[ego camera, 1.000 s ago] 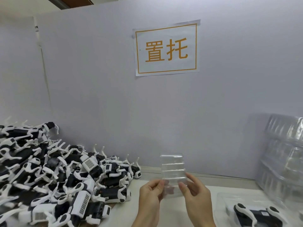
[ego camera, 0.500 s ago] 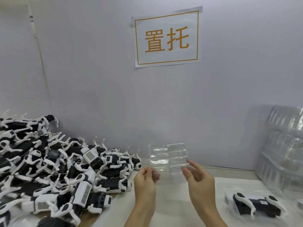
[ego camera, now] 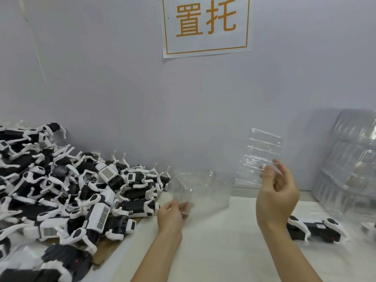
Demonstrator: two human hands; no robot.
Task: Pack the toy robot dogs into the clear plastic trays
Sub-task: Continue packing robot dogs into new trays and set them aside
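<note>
Two clear trays sit apart in my hands: my left hand (ego camera: 171,215) pinches one clear tray (ego camera: 200,190) low over the table (ego camera: 223,251), my right hand (ego camera: 276,195) pinches the other tray (ego camera: 259,154) upright. Toy robot dogs (ego camera: 67,192) lie heaped at left; one packed dog (ego camera: 315,228) lies at right.

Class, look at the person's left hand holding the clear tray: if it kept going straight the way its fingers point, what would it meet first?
The left hand points up and right, towards the wall. It already pinches one clear tray; beyond that, bare table, then probably the grey wall. Depth is unclear.
</note>
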